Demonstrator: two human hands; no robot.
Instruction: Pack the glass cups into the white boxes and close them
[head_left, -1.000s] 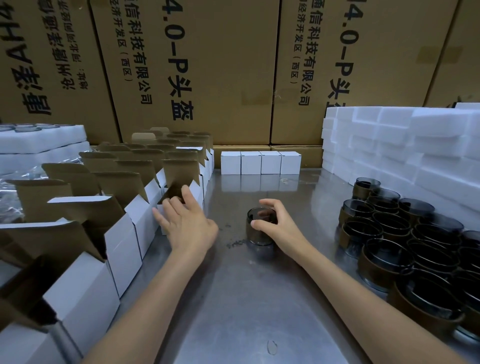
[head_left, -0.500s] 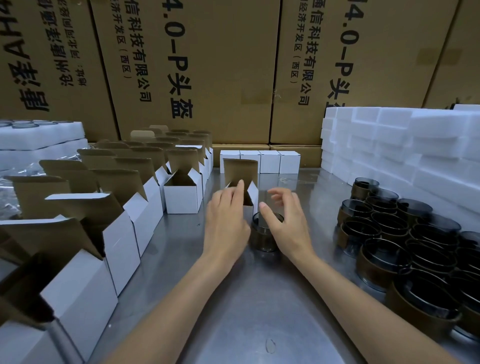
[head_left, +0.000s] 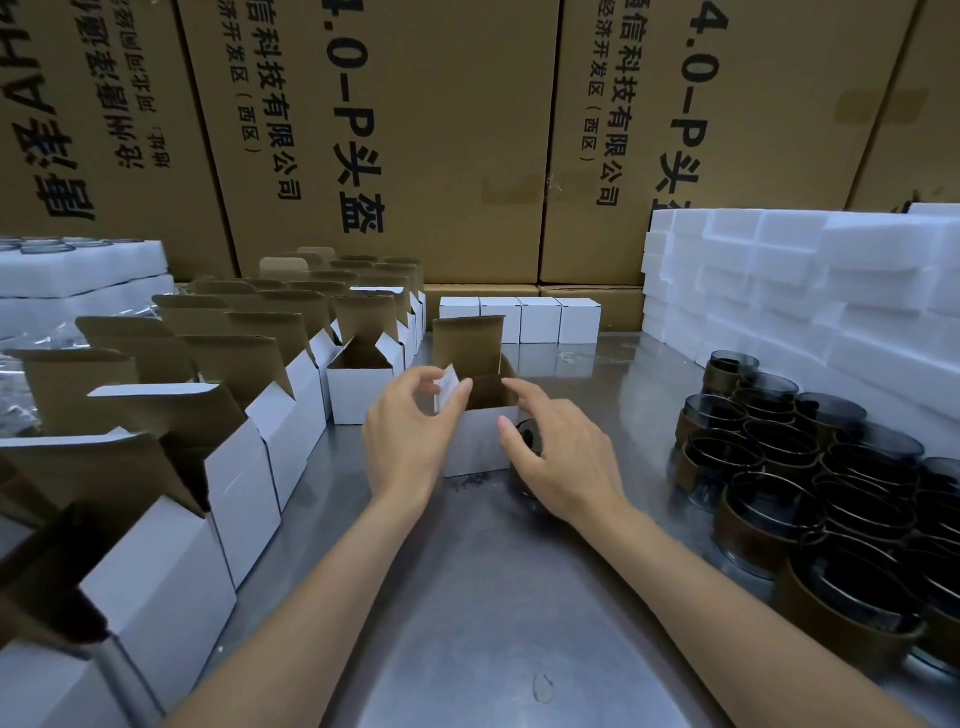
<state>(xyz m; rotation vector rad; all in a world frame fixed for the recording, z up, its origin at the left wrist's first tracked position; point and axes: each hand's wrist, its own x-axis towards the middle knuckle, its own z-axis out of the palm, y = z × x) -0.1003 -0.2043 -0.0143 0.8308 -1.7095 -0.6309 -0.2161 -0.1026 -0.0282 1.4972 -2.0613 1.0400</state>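
A small white box (head_left: 475, 441) with a brown inside stands open on the steel table (head_left: 493, 597) in front of me, its lid flap upright. My left hand (head_left: 410, 436) pinches the box's left side flap between thumb and fingertips. My right hand (head_left: 561, 457) hovers at the box's right side with relaxed, spread fingers, index over the opening. A dark glass cup (head_left: 527, 441) stands just right of the box, mostly hidden behind my right hand.
Rows of open white boxes (head_left: 249, 457) line the left side. Three or more closed white boxes (head_left: 540, 319) stand at the back. Many dark glass cups (head_left: 810, 483) crowd the right, with white foam blocks (head_left: 810, 291) behind. Large cartons (head_left: 415, 130) wall the rear.
My left hand fetched an open box from the left rows and set it beside the cup. My right hand let go of the cup and moved to the box's right side.
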